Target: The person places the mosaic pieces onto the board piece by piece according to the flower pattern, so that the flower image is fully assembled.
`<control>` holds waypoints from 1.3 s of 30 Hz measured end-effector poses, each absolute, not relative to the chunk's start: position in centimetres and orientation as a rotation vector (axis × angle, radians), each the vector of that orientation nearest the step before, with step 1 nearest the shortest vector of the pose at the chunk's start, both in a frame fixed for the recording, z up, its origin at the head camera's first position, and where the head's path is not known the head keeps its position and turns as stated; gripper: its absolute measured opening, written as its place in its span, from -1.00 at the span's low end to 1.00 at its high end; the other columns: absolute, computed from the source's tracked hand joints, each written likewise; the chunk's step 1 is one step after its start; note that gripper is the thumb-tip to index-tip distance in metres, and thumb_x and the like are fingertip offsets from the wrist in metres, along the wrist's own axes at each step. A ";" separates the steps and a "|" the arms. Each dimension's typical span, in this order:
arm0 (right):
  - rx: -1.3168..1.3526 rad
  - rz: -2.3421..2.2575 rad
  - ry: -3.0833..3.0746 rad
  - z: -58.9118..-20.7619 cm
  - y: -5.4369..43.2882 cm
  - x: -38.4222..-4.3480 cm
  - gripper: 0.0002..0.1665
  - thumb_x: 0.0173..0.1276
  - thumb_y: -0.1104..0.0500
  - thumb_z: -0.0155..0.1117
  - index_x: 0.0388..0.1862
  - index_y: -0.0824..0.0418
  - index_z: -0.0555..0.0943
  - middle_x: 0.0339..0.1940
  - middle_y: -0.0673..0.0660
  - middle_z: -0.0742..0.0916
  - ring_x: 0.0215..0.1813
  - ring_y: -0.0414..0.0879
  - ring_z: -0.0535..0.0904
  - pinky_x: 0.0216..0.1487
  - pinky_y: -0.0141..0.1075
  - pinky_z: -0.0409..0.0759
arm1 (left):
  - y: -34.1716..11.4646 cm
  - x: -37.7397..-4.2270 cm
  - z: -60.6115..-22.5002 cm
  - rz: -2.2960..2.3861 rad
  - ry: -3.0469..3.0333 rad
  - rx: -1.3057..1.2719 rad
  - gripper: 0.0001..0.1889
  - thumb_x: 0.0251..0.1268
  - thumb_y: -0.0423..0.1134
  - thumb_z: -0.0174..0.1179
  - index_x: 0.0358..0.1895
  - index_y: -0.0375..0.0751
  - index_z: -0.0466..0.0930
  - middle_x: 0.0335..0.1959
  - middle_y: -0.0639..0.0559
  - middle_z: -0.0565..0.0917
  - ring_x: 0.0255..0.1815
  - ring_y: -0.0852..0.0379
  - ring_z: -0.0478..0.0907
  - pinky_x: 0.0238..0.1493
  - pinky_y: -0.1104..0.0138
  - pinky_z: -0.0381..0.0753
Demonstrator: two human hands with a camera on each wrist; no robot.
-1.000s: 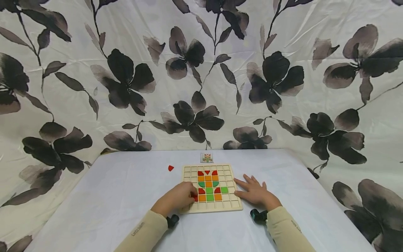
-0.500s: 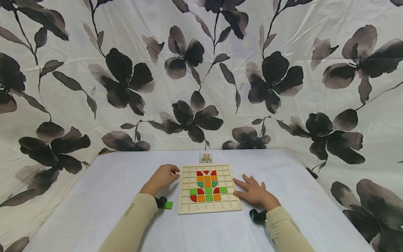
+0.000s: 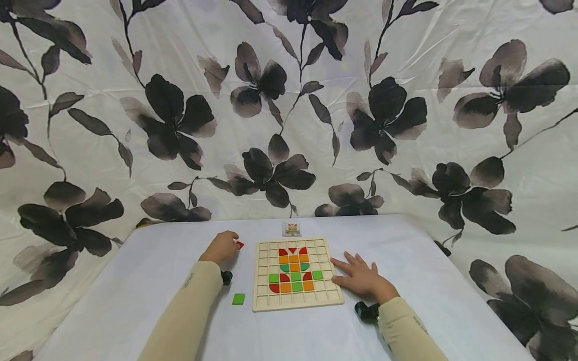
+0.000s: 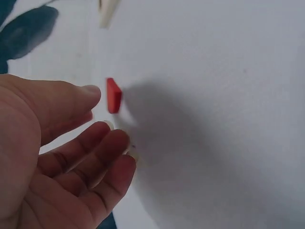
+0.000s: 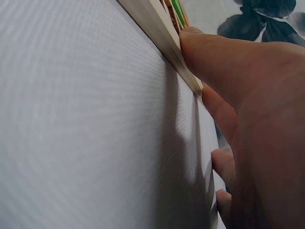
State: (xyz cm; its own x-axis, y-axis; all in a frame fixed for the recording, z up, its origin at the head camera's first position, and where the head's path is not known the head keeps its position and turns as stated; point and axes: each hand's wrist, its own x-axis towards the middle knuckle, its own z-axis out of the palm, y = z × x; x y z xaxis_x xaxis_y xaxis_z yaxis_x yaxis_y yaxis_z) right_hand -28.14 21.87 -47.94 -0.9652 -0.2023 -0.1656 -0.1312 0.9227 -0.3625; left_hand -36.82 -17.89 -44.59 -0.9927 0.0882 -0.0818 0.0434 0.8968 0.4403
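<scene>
My left hand (image 3: 220,246) reaches over the cloth left of the board, its fingertips beside a small red tile (image 3: 240,245). In the left wrist view that red tile (image 4: 113,96) lies just beyond the thumb tip, with a gap between thumb and fingers. Spread fingers of my right hand (image 3: 361,277) rest along the right edge of the wooden grid board (image 3: 331,296); in the right wrist view its thumb (image 5: 209,52) touches the board's rim. Red, orange and green tiles (image 3: 294,267) form a pattern in the middle of the board.
A loose green square tile (image 3: 238,299) lies on the white cloth (image 3: 135,311), left of the board's near corner. Behind the board is a small pattern card (image 3: 291,229). A floral curtain (image 3: 271,125) hangs at the table's far edge.
A red quarter-round tile and a green square now show at the pattern's lower left. My left hand has moved off the board, left to the loose red tile. The right hand stays put.
</scene>
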 end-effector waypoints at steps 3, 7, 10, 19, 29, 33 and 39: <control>-0.253 -0.536 2.875 -48.0 21.9 -28.1 -0.24 0.31 -0.43 0.01 0.47 -0.29 0.26 0.59 0.14 0.15 0.59 0.28 -0.11 0.37 0.45 -0.27 | -17.9 -37.3 -45.1 0.624 2.974 0.118 -0.60 0.30 -0.35 0.12 0.15 -0.49 0.49 0.12 -0.35 0.57 0.12 -0.18 0.54 0.21 -0.01 0.48; -0.257 -0.523 2.876 -48.0 21.9 -28.1 -0.24 0.31 -0.43 0.00 0.46 -0.30 0.26 0.59 0.13 0.15 0.59 0.28 -0.10 0.37 0.45 -0.26 | -17.7 -37.9 -45.5 0.613 2.980 0.140 -0.66 0.29 -0.35 0.15 0.06 -0.51 0.54 0.00 -0.32 0.63 0.01 -0.14 0.57 0.13 0.02 0.53; -0.258 -0.508 2.890 -47.9 21.9 -28.2 -0.24 0.32 -0.43 0.00 0.47 -0.29 0.26 0.59 0.13 0.15 0.59 0.28 -0.09 0.37 0.45 -0.25 | -17.6 -38.3 -45.6 0.687 2.976 0.110 -0.70 0.25 -0.36 0.18 0.00 -0.46 0.57 -0.12 -0.25 0.65 -0.13 -0.07 0.57 0.00 0.08 0.57; -0.256 -0.501 2.891 -47.7 21.9 -28.3 -0.22 0.31 -0.44 0.00 0.47 -0.25 0.26 0.59 0.16 0.16 0.58 0.31 -0.08 0.36 0.47 -0.24 | -17.6 -37.6 -45.3 0.900 2.992 0.119 -0.81 0.19 -0.42 0.21 -0.11 -0.32 0.61 -0.34 -0.11 0.64 -0.38 0.07 0.53 -0.38 0.33 0.51; -0.255 -0.508 2.880 -48.1 21.9 -28.4 -0.22 0.32 -0.43 -0.01 0.48 -0.26 0.24 0.60 0.15 0.14 0.59 0.29 -0.11 0.37 0.46 -0.26 | -14.6 -35.7 -43.7 0.972 3.003 0.281 -0.77 0.26 -0.36 0.19 -0.04 -0.26 0.65 -0.25 -0.06 0.68 -0.32 0.12 0.53 -0.30 0.33 0.55; -0.250 -0.507 2.879 -48.0 21.9 -28.3 -0.22 0.32 -0.43 -0.01 0.48 -0.26 0.24 0.60 0.15 0.14 0.59 0.29 -0.11 0.37 0.45 -0.26 | -12.9 -34.9 -42.9 1.007 2.965 0.326 -0.77 0.28 -0.33 0.20 -0.02 -0.25 0.66 -0.20 -0.03 0.69 -0.24 0.11 0.56 -0.17 0.26 0.63; -0.256 -0.516 2.883 -48.0 21.9 -28.2 -0.23 0.32 -0.42 0.00 0.47 -0.26 0.26 0.59 0.16 0.15 0.59 0.30 -0.10 0.36 0.47 -0.26 | -10.6 -33.5 -42.3 1.028 2.909 0.434 -0.77 0.29 -0.32 0.22 -0.01 -0.23 0.67 -0.18 0.01 0.71 -0.17 0.13 0.58 -0.06 0.21 0.64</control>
